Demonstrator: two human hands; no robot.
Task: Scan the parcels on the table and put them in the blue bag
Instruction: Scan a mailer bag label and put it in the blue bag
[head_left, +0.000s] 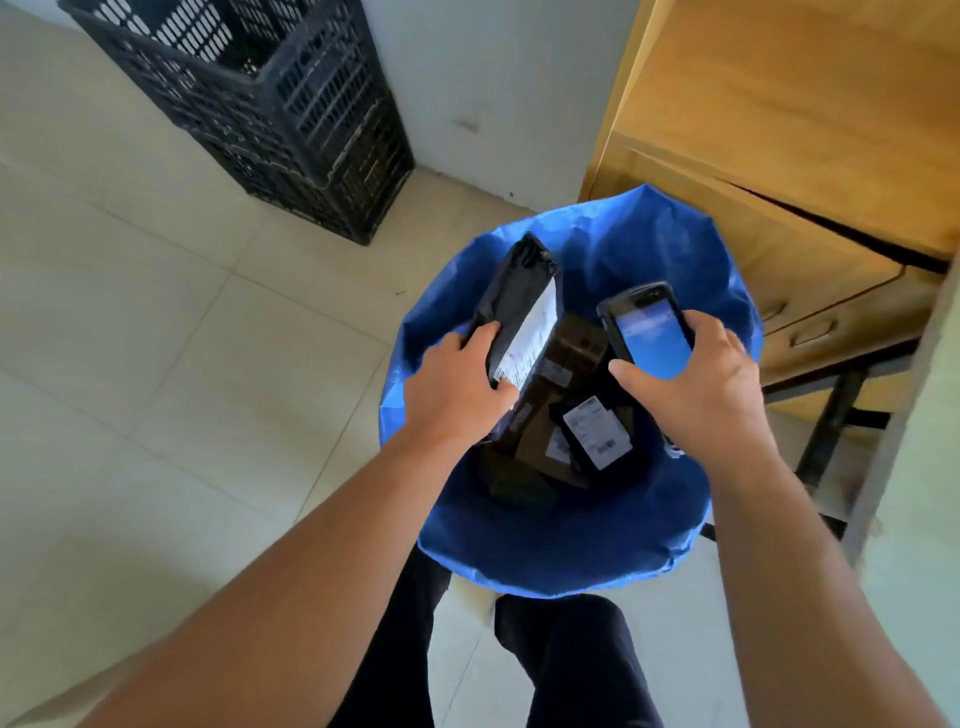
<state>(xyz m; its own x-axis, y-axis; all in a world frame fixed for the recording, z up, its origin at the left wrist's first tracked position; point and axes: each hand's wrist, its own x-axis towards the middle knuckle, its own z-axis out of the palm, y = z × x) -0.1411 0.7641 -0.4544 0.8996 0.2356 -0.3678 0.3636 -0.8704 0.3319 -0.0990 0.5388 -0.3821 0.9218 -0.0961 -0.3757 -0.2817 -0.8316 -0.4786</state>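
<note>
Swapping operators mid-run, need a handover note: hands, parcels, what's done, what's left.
Hands: the left hand grips a black parcel over the open blue bag. The right hand holds the scanner, screen lit.
Done: several bagged parcels already lie inside.
Left: drop the held one in. Whether it has been scanned cannot be told. The table is out of view, so the remaining count is unknown.
</note>
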